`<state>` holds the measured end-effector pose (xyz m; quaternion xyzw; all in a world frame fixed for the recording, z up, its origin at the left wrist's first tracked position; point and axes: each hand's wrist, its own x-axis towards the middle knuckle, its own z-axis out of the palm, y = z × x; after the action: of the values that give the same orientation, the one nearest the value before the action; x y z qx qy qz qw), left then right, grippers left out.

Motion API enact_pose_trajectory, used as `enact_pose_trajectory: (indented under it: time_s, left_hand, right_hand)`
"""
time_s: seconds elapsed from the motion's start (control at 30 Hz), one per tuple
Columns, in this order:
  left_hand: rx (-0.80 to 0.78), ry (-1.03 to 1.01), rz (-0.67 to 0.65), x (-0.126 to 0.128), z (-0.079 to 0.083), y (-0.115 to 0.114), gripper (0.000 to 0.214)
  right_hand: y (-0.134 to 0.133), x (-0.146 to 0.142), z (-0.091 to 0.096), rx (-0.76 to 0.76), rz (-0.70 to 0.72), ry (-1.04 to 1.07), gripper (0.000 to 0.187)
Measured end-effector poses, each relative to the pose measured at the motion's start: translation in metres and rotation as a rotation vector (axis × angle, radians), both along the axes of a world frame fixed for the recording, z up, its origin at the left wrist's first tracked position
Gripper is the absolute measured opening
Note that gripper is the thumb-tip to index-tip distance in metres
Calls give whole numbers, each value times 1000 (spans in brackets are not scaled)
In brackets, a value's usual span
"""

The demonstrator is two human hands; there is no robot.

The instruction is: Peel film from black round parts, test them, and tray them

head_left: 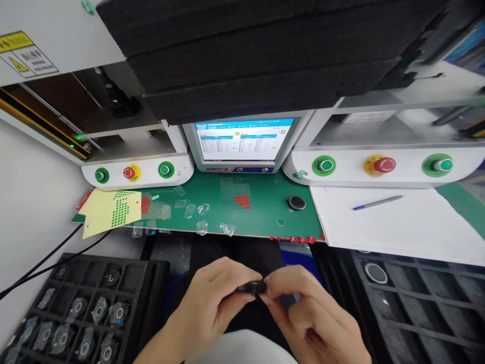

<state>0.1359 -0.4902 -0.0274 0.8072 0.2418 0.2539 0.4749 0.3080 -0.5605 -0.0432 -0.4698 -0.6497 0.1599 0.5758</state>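
Low in the middle of the view, my left hand (214,298) and my right hand (303,308) meet over my lap. Both pinch one small black round part (251,288) between thumb and fingers. The part is mostly covered by my fingertips. A black tray (81,303) of bagged round parts lies just left of my left hand. Another black compartment tray (420,298), holding one round part (376,273), lies right of my right hand.
A green mat (261,202) carries red sticker dots (242,201), torn clear film scraps (202,226) and a black round part (296,203). Behind it stand a monitor (244,141) and two white button consoles (136,172) (382,164). A pen (377,202) lies on white paper (397,222); a yellow sticker sheet (109,210) sits left.
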Motion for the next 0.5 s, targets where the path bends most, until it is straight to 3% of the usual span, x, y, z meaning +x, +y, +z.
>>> enact_pose_trajectory:
  time_s: [0.1,0.37,0.5]
  left_hand:
    - [-2,-34,18,0,-1,-1,22]
    - [58,-2,53,-6,-4,1,23]
    - [118,15,88,-6,-6,0,23]
  right_hand:
    - [0,-7,-3,13,-73,32,29]
    - [-2,-8,-5,35,-59,-67,28]
    - [-3,-13,-7,86,-153,-169,25]
